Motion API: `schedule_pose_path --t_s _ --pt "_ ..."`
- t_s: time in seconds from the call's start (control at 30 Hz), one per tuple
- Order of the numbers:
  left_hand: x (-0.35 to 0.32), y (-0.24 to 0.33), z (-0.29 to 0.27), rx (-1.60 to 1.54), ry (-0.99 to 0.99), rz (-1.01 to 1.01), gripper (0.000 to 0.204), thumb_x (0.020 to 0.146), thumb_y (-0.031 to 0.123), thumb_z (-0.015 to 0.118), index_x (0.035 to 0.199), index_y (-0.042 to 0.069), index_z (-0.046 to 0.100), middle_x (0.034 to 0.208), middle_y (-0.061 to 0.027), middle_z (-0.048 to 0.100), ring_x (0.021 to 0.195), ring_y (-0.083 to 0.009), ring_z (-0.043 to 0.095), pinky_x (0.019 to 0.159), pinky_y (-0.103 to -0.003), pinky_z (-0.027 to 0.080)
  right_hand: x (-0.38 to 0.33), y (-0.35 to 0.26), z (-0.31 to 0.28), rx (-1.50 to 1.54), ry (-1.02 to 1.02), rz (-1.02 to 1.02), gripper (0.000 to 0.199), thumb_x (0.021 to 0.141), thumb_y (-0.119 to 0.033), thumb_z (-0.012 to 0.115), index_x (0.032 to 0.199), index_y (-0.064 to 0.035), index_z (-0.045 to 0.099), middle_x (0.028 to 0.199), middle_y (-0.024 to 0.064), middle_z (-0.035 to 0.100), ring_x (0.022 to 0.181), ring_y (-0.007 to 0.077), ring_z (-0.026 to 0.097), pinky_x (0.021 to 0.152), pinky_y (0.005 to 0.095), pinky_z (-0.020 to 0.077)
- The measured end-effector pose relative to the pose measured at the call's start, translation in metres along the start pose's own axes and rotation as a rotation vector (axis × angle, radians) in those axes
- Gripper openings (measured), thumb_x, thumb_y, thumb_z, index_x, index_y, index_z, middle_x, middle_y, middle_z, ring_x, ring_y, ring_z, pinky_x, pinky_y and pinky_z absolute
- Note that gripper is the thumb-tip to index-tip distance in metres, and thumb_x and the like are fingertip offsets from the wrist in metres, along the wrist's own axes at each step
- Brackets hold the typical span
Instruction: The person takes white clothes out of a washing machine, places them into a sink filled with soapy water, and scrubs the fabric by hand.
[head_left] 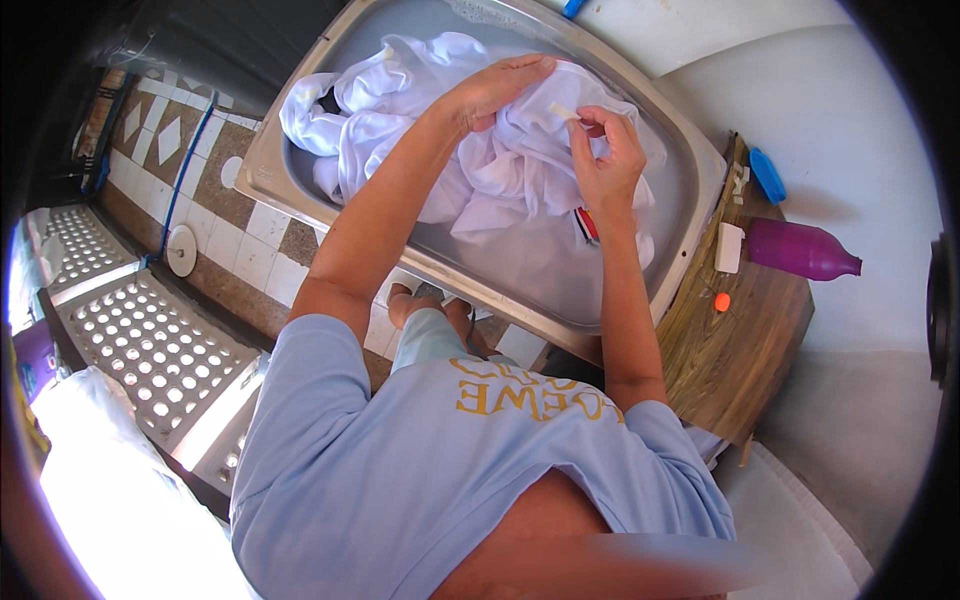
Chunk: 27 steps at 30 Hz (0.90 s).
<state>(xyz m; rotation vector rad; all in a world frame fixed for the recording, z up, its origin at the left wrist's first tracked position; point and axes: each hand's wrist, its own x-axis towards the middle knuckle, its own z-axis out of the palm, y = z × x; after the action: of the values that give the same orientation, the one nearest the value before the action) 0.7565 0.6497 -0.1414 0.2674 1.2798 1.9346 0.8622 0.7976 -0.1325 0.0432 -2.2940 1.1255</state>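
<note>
A wet white garment (pixel 500 175) lies bunched in cloudy water inside a rectangular metal basin (pixel 455 272). My left hand (pixel 500 90) is closed on the cloth near the far side, its fingers together and stretched along a fold. To the right, my right hand (pixel 608 155) pinches at a small pale yellow piece (pixel 563 111) against the cloth. Whether that piece is soap or a tag, I cannot tell. A patch of red, black and white (pixel 586 225) shows on the cloth below my right hand.
Right of the basin, a wooden board (pixel 740 340) holds a white block (pixel 729 247), an orange cap (pixel 722 301) and a purple bottle (pixel 800 249) on its side. A blue brush-like object (pixel 767 177) leans by the wall. Perforated grey panels (pixel 150 340) stand left.
</note>
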Motion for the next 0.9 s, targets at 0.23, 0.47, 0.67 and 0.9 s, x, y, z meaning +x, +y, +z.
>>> schedule_pose_path --t_s 0.23,0.47,0.67,0.9 --pt "0.004 -0.004 -0.007 0.007 0.039 -0.033 0.042 0.095 0.036 0.047 0.128 0.01 0.05 0.122 -0.006 0.056 0.111 -0.0166 0.052 0.091 -0.032 0.044 -0.001 -0.004 0.001 0.024 0.016 -0.008 0.011 0.073 0.001 0.066 0.082 -0.002 0.062 0.079 0.0085 0.062 0.067 0.0192 0.059 0.064 0.0281 0.0468" --pt "0.003 -0.004 -0.003 -0.016 0.059 0.043 0.04 0.095 0.029 0.049 0.126 0.004 0.05 0.121 -0.0083 0.056 0.108 -0.0174 0.054 0.091 -0.03 0.045 0.003 -0.001 -0.072 -0.103 0.028 0.001 0.008 0.075 -0.001 0.065 0.083 -0.0009 0.063 0.078 0.0061 0.062 0.068 0.0126 0.057 0.064 0.0246 0.046" --pt "0.001 0.003 -0.002 -0.127 0.04 0.015 0.042 0.094 0.03 0.051 0.125 0.003 0.05 0.12 -0.0078 0.057 0.107 -0.0167 0.055 0.092 -0.03 0.046 0.044 0.093 -0.186 -0.124 0.088 0.286 0.008 0.081 -0.01 0.066 0.086 -0.0045 0.065 0.078 -0.0017 0.061 0.07 0.0049 0.053 0.064 0.02 0.0432" --pt "0.006 0.0 -0.004 -0.112 0.048 0.007 0.041 0.093 0.029 0.052 0.125 0.003 0.051 0.121 -0.0084 0.057 0.109 -0.0178 0.054 0.093 -0.031 0.045 0.07 0.135 -0.256 -0.314 -0.295 0.553 0.015 0.08 -0.017 0.064 0.085 -0.0031 0.065 0.074 -0.0011 0.06 0.068 0.0071 0.052 0.062 0.0234 0.0426"
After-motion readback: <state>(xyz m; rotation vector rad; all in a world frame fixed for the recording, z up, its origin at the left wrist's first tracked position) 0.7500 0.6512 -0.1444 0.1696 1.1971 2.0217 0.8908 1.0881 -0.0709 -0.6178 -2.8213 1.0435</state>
